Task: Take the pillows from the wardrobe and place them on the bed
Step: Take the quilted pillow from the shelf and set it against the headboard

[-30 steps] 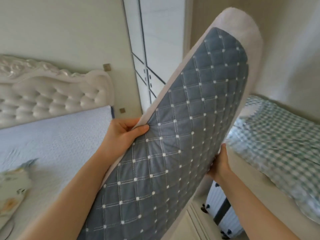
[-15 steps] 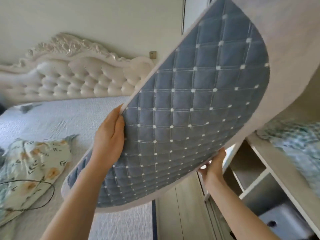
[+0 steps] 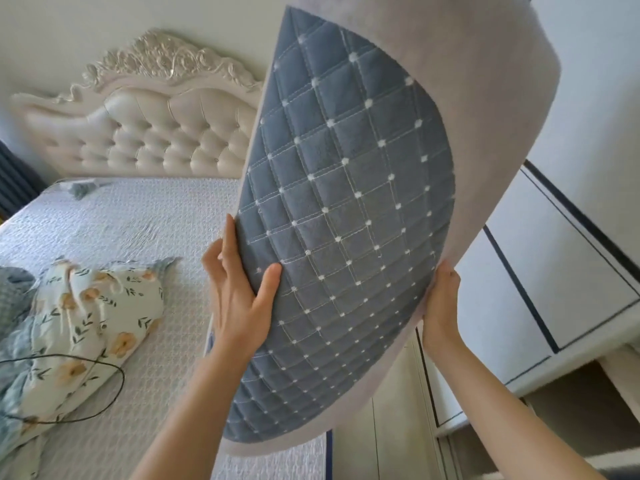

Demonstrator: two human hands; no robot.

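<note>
I hold a large blue quilted pillow (image 3: pixel 346 209) with white dots and a pale grey border up in the air, above the right edge of the bed (image 3: pixel 138 223). My left hand (image 3: pixel 239 296) grips its left edge, thumb on the blue face. On the opposite edge my right hand (image 3: pixel 441 306) clasps the grey border. The pillow's top runs out of the frame. White wardrobe doors (image 3: pixel 554 271) with dark trim stand to the right, behind the pillow.
A floral pillow (image 3: pixel 93 317) lies on the left of the white bedspread, with a thin black cable (image 3: pixel 104 393) looping over it. A blue blanket (image 3: pixel 14 292) is bunched at the far left. The tufted cream headboard (image 3: pixel 156 133) stands at the back.
My view has swung left from the wardrobe toward the bed. The pillow has come with it, now more upright and over the bed's edge. Both hands keep their grip.
</note>
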